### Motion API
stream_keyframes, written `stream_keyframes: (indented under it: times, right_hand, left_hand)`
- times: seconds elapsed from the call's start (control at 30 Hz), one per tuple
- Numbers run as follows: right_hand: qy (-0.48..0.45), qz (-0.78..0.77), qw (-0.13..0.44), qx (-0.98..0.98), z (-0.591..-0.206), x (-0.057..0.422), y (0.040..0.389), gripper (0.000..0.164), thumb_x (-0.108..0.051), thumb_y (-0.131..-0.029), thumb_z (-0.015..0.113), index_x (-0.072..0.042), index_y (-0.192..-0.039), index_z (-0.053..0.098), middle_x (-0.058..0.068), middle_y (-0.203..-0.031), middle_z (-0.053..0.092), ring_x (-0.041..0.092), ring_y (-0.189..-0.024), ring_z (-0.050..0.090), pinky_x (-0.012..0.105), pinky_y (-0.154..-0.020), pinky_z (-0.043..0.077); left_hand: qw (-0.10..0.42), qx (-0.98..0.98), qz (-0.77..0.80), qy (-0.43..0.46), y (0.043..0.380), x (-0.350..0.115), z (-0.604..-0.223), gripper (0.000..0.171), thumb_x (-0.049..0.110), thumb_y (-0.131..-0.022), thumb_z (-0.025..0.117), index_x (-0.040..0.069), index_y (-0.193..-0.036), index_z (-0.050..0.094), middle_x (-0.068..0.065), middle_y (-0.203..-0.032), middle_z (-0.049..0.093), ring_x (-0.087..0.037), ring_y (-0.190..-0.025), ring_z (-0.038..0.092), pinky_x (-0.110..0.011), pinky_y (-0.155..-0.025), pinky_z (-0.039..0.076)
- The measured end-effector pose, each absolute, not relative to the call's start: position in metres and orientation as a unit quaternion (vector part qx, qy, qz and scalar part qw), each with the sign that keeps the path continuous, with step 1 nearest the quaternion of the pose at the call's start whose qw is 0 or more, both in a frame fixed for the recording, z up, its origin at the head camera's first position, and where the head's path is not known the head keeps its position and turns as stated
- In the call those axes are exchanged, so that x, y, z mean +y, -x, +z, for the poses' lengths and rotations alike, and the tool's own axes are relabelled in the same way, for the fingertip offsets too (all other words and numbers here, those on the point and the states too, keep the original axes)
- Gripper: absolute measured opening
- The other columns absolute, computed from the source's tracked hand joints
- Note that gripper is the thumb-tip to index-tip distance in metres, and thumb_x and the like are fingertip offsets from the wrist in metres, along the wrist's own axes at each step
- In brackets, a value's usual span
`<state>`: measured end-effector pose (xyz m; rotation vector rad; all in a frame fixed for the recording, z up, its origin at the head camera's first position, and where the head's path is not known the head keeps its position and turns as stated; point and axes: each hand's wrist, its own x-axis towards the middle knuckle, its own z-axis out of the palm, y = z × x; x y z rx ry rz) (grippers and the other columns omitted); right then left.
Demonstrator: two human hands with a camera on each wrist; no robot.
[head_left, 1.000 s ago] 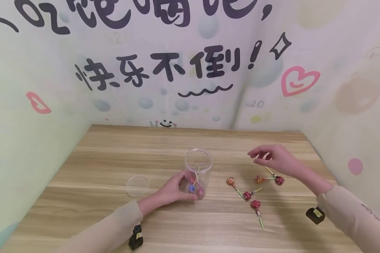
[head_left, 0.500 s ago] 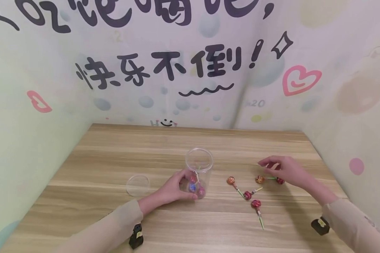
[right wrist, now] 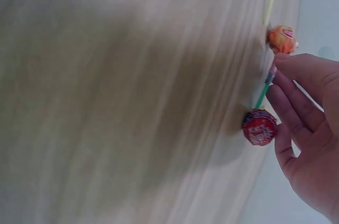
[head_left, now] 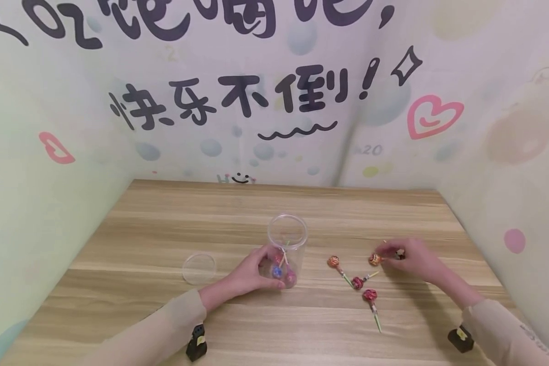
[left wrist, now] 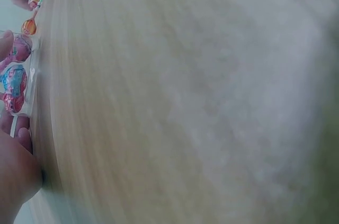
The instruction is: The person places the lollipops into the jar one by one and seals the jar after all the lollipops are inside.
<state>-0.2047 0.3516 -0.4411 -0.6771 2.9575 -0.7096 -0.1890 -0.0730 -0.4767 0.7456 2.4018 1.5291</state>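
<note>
My left hand grips the lower side of a clear plastic jar, which stands upright and uncovered. Several wrapped lollipops lie inside, a blue one and a pink one among them. In the left wrist view, fingers and wrappers show through the jar wall. My right hand is low at the table on the right, its thumb and fingers pinching an orange lollipop just below the candy, around its green stick. A red lollipop lies beneath the curled fingers, mostly hidden in the head view.
An orange lollipop, a dark red one and a red one lie on the wooden table between the hands. Left of the jar lies a round clear lid. A printed wall borders the back.
My right hand has come down from above the table onto the orange lollipop, covering the red lollipop beside it. The left hand and jar have stayed put.
</note>
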Motion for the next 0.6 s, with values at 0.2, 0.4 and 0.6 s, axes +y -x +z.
stream_keyframes:
  times: [0.2,0.4,0.6]
  right_hand:
    - [0.209,-0.235,0.003,0.949,-0.447,0.3507,0.2042,0.018,-0.007,-0.079,0.078,-0.014,-0.096,0.076,-0.002,-0.089,0.075,-0.007,-0.075,0.058,0.02,-0.066,0.052]
    - [0.214,-0.221,-0.016,0.951,-0.4477,0.3483,0.2032,0.013,-0.006,-0.079,0.078,-0.014,-0.09,0.076,-0.005,-0.082,0.072,-0.008,-0.071,0.053,0.019,-0.062,0.049]
    - [0.213,-0.22,-0.011,0.952,-0.4475,0.3467,0.2057,0.012,-0.007,-0.08,0.079,-0.016,-0.087,0.076,-0.006,-0.082,0.073,-0.006,-0.068,0.052,0.019,-0.06,0.045]
  left_hand:
    - [0.092,0.809,0.52,-0.259,0.1899,-0.0727,-0.4788,0.053,0.022,-0.067,0.091,0.012,-0.107,0.058,-0.005,-0.115,0.065,-0.017,-0.11,0.056,-0.029,-0.096,0.044]
    - [0.093,0.814,0.513,-0.254,0.1896,-0.0728,-0.4791,0.055,0.024,-0.067,0.091,0.015,-0.11,0.059,-0.003,-0.113,0.065,-0.014,-0.107,0.055,-0.028,-0.094,0.044]
    - [0.096,0.816,0.513,-0.251,0.1893,-0.0723,-0.4785,0.056,0.025,-0.068,0.091,0.015,-0.113,0.058,-0.003,-0.115,0.064,-0.016,-0.109,0.055,-0.03,-0.095,0.044]
